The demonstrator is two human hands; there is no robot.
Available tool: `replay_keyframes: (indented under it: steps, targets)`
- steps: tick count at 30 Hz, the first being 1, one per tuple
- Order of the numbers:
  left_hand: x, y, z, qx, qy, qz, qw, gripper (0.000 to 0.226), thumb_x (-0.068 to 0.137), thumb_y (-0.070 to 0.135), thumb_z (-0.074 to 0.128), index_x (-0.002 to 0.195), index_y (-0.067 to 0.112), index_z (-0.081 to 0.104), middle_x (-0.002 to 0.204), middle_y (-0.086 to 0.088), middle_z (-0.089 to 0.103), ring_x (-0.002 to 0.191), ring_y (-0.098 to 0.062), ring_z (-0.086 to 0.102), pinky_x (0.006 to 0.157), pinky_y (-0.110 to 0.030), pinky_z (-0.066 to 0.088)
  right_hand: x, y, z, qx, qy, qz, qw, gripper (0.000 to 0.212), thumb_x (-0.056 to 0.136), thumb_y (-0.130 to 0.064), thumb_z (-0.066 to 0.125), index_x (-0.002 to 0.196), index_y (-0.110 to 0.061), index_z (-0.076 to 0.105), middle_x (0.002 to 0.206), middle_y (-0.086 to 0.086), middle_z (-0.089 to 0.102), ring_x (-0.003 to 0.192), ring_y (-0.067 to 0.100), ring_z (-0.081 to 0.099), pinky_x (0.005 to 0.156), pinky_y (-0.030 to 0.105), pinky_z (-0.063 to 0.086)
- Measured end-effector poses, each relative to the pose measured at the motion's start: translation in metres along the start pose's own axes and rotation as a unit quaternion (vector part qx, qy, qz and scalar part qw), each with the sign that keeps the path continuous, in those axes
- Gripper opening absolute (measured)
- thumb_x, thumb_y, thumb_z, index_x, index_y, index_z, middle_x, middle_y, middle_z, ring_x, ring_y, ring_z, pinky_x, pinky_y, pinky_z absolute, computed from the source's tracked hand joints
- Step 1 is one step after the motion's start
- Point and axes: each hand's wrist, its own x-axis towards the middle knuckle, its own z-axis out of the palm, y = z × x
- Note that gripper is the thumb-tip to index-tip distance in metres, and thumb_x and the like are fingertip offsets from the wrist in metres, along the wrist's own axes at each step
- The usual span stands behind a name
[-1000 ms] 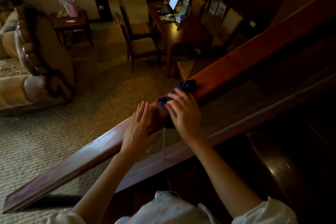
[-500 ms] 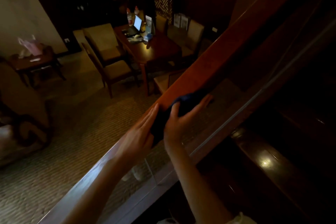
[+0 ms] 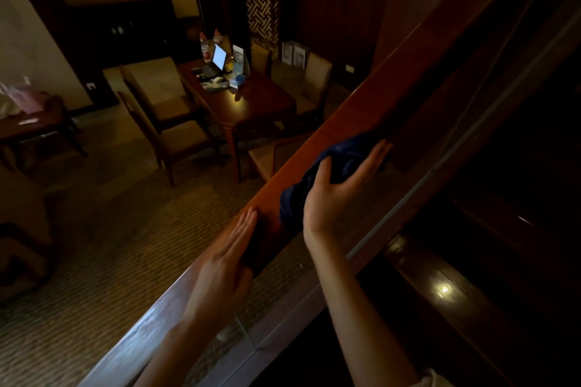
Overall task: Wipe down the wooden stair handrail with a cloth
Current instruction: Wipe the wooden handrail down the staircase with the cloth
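Your kit, as far as the head cam shows: L hand [image 3: 220, 273] and R hand [image 3: 333, 195] are both bare, fingers long & slim. Nails look short, but the light's too dim to be sure. L forearm [image 3: 163, 355] is slender and bare right to the btm edge of frame. R forearm [image 3: 361, 308] is slim too. At its elbow end a bit of sleeve [image 3: 435, 380] shows: whitish, light fabric, loose & rumpled at the hem. It's cut off by the frame edge, so can't tell the garment's full cut.

Navy cloth [image 3: 342, 154], reddish-brown handrail [image 3: 361, 113] (darker lower down), tan woven-pattern carpet [image 3: 110, 245]
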Motion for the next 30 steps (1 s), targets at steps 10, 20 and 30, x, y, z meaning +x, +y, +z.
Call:
replay_keyframes:
  steps: [10, 20, 30]
  targets:
    - [0.001, -0.002, 0.002, -0.002, -0.01, 0.018, 1.0, 0.078, 0.072, 0.0, 0.052, 0.147, 0.015, 0.035, 0.157, 0.0, 0.027, 0.146, -0.011, 0.02, 0.116, -0.015, 0.017, -0.003, 0.002, -0.004, -0.002, -0.006, -0.011, 1.0, 0.075, 0.097, -0.007, 0.055, 0.154, -0.015, 0.008, 0.163, 0.002, 0.001, 0.149, 0.01, 0.006, 0.116, 0.013, 0.012]
    - [-0.012, -0.043, -0.036, 0.01, -0.078, 0.046, 0.996, 0.075, 0.089, 0.054, 0.043, 0.152, 0.025, 0.016, 0.158, 0.01, 0.011, 0.144, 0.005, 0.005, 0.12, -0.034, 0.015, -0.058, 0.01, 0.003, -0.019, 0.004, -0.005, 1.0, 0.075, 0.098, -0.007, 0.052, 0.152, -0.026, 0.004, 0.163, -0.001, 0.001, 0.149, 0.008, 0.005, 0.121, 0.033, 0.016]
    - [-0.098, -0.122, -0.048, 0.053, -0.127, 0.007, 0.99, 0.123, 0.057, 0.081, 0.054, 0.148, 0.039, -0.018, 0.15, 0.008, 0.029, 0.124, -0.012, 0.045, 0.084, -0.019, 0.041, -0.19, 0.058, 0.006, -0.047, -0.009, -0.065, 0.997, 0.072, 0.099, -0.018, 0.052, 0.155, -0.017, 0.007, 0.163, -0.002, 0.006, 0.148, 0.004, 0.01, 0.12, 0.029, 0.022]
